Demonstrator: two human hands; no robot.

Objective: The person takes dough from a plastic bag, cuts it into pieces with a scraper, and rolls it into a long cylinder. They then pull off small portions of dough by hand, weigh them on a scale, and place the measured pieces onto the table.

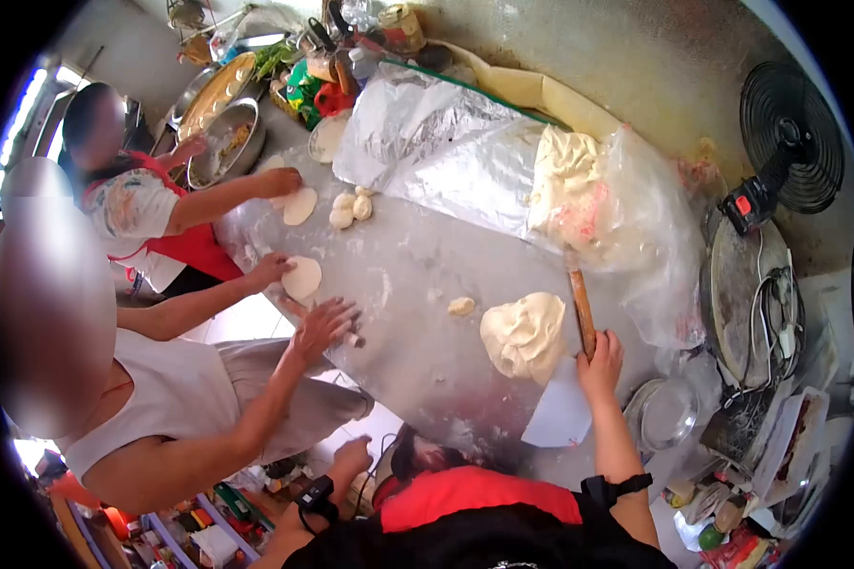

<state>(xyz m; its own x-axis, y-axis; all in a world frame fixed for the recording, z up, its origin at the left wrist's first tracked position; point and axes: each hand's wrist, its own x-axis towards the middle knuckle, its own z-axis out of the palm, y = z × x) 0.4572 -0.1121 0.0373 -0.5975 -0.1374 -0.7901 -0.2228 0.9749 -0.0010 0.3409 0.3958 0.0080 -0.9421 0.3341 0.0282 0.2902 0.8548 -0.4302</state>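
The soft cream-coloured dough mound (pixel 522 337), right of centre on the grey tabletop (pixel 413 351), could be dented if the brown wooden rod (pixel 582 303) were swung leftward. The rod is gripped by the right hand (pixel 600 362), forearm extended; at lower centre, the left hand's (pixel 353 457) grip cannot be told.

The person wears a black garment (pixel 541 542) with a broad panel of bright red cloth (pixel 484 495) across the front, its edge curved and slightly creased. A small silvery detail (pixel 517 565) shows on the black at the bottom edge, too cropped to identify. Both hands are bare. On the left wrist sits a chunky, boxy black device (pixel 318 495) on a dark band; a black strap (pixel 628 486) circles the right wrist, with a blocky dark piece (pixel 595 490) on one side.
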